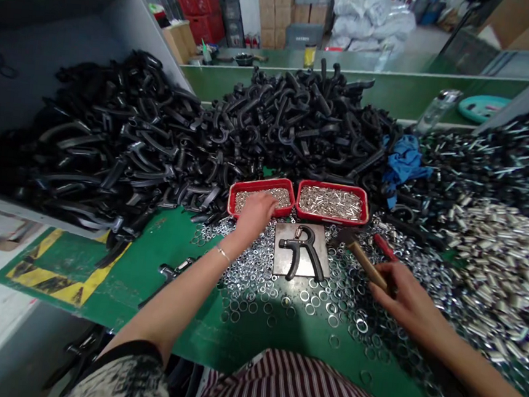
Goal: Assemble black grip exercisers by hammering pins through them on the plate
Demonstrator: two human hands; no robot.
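My left hand (258, 209) reaches over the left red tray (233, 201), which holds small metal parts. Its fingers curl down at the parts; what they pinch, if anything, is hidden. My right hand (398, 292) is closed round the wooden handle of a hammer (366, 264), its dark head towards the metal plate. On that plate (279, 266) lies a black hand gripper (308, 252) with two curved handles, touched by neither hand. Beside it stands the right red tray (332, 219), full of small silvery pins. A red-handled tool (385, 247) lies just beyond the hammer.
Black handles (294, 118) are heaped at the back and left. Metal rings (253, 271) lie scattered round the plate. At the right is a pile of metal cylinders (495, 262), with a blue cloth (406, 161) and a clear bottle (439, 109) farther back.
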